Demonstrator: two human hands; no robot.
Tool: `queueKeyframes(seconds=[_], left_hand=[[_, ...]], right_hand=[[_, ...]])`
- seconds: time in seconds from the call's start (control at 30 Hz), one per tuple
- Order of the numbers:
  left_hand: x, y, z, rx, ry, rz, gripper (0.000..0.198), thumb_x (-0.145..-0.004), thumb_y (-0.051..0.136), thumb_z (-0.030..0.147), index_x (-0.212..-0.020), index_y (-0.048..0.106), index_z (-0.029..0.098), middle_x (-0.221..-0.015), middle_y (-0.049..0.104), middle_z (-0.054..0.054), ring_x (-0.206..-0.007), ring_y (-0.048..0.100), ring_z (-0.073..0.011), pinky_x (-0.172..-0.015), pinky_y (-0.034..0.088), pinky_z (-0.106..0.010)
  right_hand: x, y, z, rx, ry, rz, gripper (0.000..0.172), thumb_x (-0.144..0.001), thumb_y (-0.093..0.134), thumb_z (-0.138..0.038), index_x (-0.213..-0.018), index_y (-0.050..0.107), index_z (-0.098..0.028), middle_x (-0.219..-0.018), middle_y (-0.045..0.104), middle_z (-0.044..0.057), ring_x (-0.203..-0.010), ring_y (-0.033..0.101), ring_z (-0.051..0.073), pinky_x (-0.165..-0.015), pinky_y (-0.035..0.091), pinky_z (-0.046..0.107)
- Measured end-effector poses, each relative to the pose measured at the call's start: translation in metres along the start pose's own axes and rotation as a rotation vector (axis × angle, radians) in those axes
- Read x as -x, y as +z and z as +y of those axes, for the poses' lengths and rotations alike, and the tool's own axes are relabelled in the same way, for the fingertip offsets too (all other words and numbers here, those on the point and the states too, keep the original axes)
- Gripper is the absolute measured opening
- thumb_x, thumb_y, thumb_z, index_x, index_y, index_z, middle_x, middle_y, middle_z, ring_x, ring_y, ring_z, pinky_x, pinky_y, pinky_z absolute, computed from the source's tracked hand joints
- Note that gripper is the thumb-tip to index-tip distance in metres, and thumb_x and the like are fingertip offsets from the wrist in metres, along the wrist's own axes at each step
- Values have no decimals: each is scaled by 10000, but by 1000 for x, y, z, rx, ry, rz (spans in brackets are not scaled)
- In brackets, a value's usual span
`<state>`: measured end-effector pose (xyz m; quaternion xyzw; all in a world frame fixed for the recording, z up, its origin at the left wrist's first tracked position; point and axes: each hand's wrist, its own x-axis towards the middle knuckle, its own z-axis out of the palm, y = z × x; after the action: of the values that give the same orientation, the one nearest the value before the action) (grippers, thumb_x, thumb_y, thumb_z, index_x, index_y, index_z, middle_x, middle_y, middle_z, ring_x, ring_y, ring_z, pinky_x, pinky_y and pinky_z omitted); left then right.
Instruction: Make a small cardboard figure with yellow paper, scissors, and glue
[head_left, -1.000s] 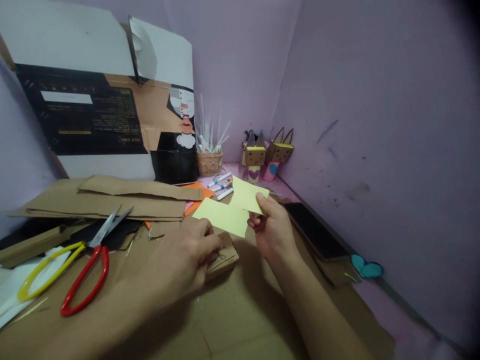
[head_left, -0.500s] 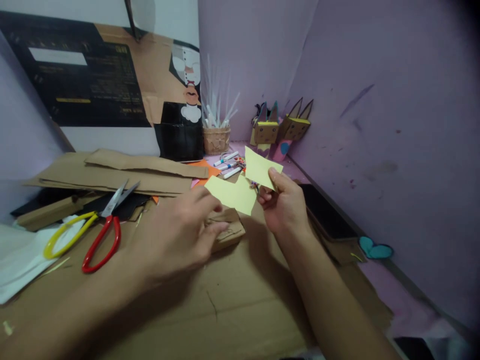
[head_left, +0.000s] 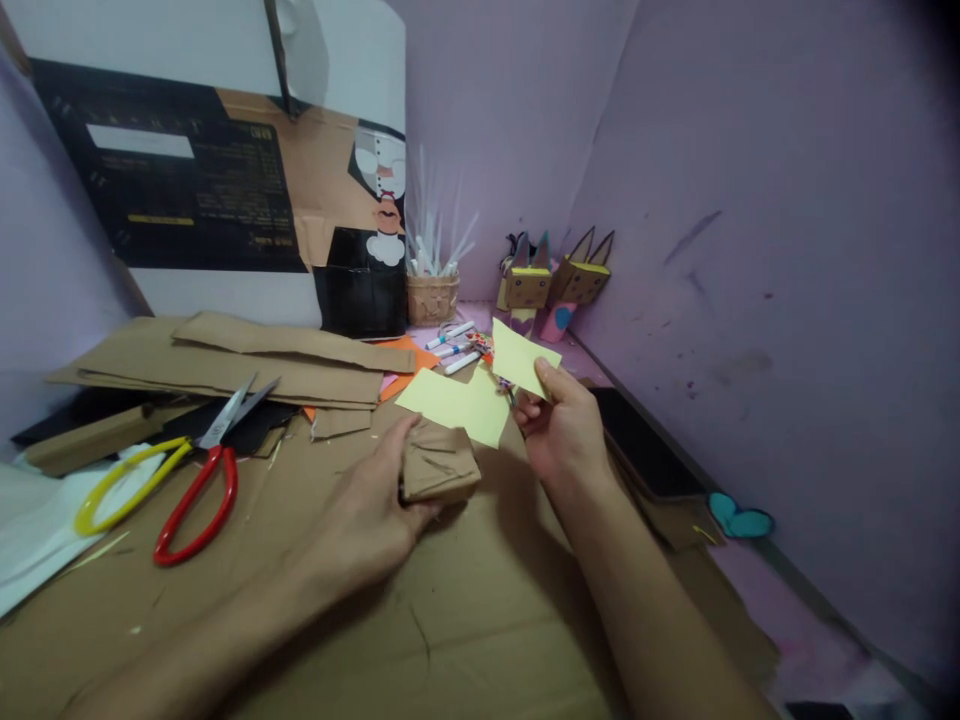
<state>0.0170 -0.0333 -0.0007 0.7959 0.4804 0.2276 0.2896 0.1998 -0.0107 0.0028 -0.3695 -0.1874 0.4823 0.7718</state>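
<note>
A person's left hand [head_left: 371, 505] grips a small brown cardboard box [head_left: 442, 462] by its near left side, its creased top face showing, above a cardboard work surface [head_left: 487, 630]; whether the box touches that surface cannot be told. The right hand [head_left: 566, 425] pinches a pale yellow paper piece [head_left: 521, 358] between thumb and fingers, held up just beyond the box and to its right. A second yellow sheet [head_left: 435, 400] lies behind the box, partly overlapped in view by the raised piece. At left, scissors [head_left: 213, 442] with one yellow and one red handle lie with blades parted, near stacked cardboard pieces [head_left: 225, 355]. White markers [head_left: 454, 340] lie farther back, before a woven basket [head_left: 433, 300] and two cardboard figures [head_left: 530, 288] with pointed ears.
</note>
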Motion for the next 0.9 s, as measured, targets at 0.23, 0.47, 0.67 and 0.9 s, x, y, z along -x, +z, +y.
queueKeyframes(seconds=[0.23,0.47,0.67,0.9], left_hand=[[-4,-70,-17,-143,-143,263,702,-611,674,448,-1249,440,270,-1120,619,-26,-972,600,-244,-822,460,-350],[9,-101,-60,-384,-128,470,706,-461,608,547,-1133,541,341,-857,667,58,-715,632,-189,-542,385,-285],[17,-89,-47,-244,-184,387,714,-544,661,511,-1203,489,299,-972,652,41,-833,627,-231,-678,472,-298],[12,-33,-29,55,-84,91,628,-635,679,298,-1211,450,197,-1157,601,-79,-1040,575,-255,-876,468,-374]], right_hand=[[-1,-1,-2,-4,-11,-6,139,-643,622,-217,-630,492,-167,-470,443,-83,-349,341,25,-335,259,146],[-1,-1,0,-3,-16,-8,159,-648,620,-209,-607,472,-167,-453,417,-87,-346,335,25,-331,253,143],[1,-1,1,21,2,-17,169,-630,645,-215,-626,485,-159,-468,414,-89,-352,331,22,-331,267,138],[3,-1,2,67,13,6,229,-591,674,-232,-606,455,-165,-493,404,-91,-360,329,17,-329,270,136]])
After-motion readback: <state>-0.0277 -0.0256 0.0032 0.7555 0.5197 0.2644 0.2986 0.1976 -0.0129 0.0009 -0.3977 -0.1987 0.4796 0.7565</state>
